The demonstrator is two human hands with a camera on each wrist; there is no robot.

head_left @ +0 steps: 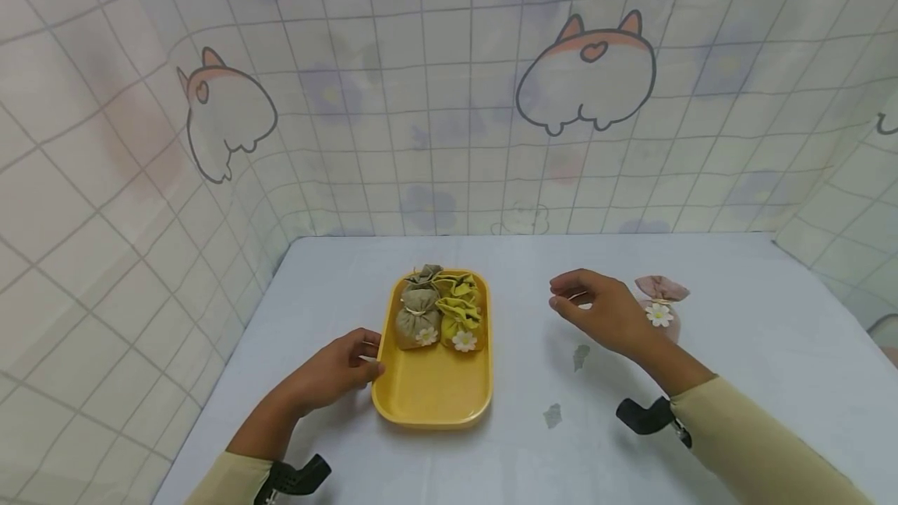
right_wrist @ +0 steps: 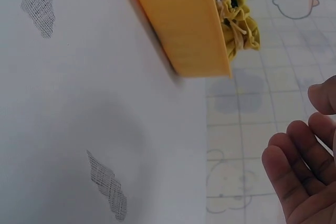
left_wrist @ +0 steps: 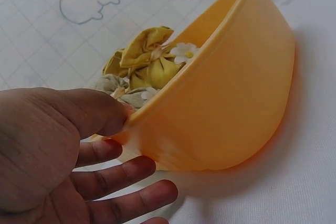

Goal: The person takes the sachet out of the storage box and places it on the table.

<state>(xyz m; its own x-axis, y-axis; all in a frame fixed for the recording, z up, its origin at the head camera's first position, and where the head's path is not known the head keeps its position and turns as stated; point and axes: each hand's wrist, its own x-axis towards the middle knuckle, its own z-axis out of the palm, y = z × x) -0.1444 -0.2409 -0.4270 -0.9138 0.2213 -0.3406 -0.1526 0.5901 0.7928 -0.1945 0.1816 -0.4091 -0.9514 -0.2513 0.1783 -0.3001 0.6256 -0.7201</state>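
Note:
A yellow plastic tray (head_left: 431,392) stands on the table. My left hand (head_left: 340,371) holds its left rim, the thumb at the edge and the fingers along the outer wall. At the tray's far end sit grey-green drawstring pouches (head_left: 418,319) and yellow ones (head_left: 461,322), with white flowers on the front ones. My right hand (head_left: 605,312) is over the table, right of the tray, its fingers loosely bent around nothing. Behind that hand, a pink pouch (head_left: 662,310) with a white flower stands partly hidden by the wrist.
White cloth covers the table (head_left: 512,458), with two greyish patches (head_left: 581,357) showing between tray and right arm. A grid-patterned curtain (head_left: 435,100) with corgi drawings hangs behind and on both sides. Each wrist wears a black camera mount (head_left: 648,416).

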